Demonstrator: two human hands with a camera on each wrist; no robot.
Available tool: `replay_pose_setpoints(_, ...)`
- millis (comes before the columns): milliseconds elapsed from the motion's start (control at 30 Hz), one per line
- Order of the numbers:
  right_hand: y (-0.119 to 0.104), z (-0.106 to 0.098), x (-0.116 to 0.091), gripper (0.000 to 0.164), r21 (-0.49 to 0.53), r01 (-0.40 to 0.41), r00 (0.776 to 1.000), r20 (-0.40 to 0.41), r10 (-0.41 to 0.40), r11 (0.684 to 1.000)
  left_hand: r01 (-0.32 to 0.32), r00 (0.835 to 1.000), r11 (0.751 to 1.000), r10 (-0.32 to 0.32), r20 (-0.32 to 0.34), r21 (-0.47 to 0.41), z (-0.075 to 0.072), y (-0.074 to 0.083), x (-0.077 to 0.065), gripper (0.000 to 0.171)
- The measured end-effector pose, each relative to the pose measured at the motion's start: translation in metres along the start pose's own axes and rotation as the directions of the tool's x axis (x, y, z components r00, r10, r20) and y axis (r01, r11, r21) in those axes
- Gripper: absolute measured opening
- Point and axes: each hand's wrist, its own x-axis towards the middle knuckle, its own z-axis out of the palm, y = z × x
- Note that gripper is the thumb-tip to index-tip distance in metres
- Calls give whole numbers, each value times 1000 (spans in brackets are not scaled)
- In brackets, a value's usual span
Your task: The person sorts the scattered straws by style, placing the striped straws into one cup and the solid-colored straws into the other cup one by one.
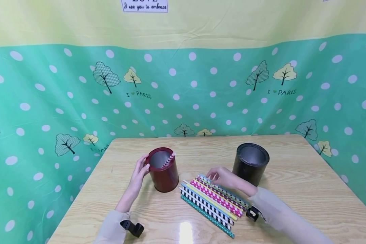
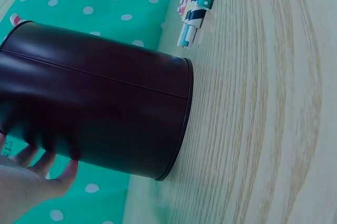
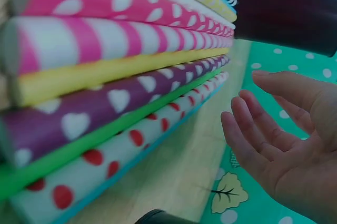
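My left hand rests its fingertips against the left side of a dark red canister, near its rim. One striped paper straw leans inside the canister. In the left wrist view, the spread fingers of that hand touch the canister's wall. My right hand hovers over the far end of a row of patterned paper straws. In the right wrist view, this hand has loosely bent fingers with nothing between them, apart from the straws.
A black canister stands at the right behind my right forearm, its mouth facing up. All this is on a light wooden table. A green dotted curtain hangs behind the table's far edge.
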Motion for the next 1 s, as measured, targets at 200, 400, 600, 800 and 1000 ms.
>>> replay_pose_setpoints(200, 9, 2, -4, 21, -22, 14, 1000, 4, -14, 1000, 7, 1000, 1000, -7, 0, 3, 1, 0, 0, 44)
replay_pose_setpoints(400, 13, 3, -7, 21, -22, 42, 999, 12, -42, 999, 13, 1000, 1000, -13, 1, 15, 1, 0, 0, 44)
replay_pose_setpoints(600, 16, 3, -6, 19, -13, 38, 999, 27, -38, 999, -9, 1000, 1000, 9, -13, 4, 1, -1, 1, 43)
replay_pose_setpoints(800, 19, 4, -5, 19, -15, 17, 999, 28, -16, 1000, -1, 1000, 1000, 1, -1, -5, 2, -1, 0, 43)
replay_pose_setpoints(1000, 20, 6, -4, 20, -46, 8, 1000, 26, -7, 999, 15, 1000, 1000, -15, -1, 21, 2, 1, -2, 42)
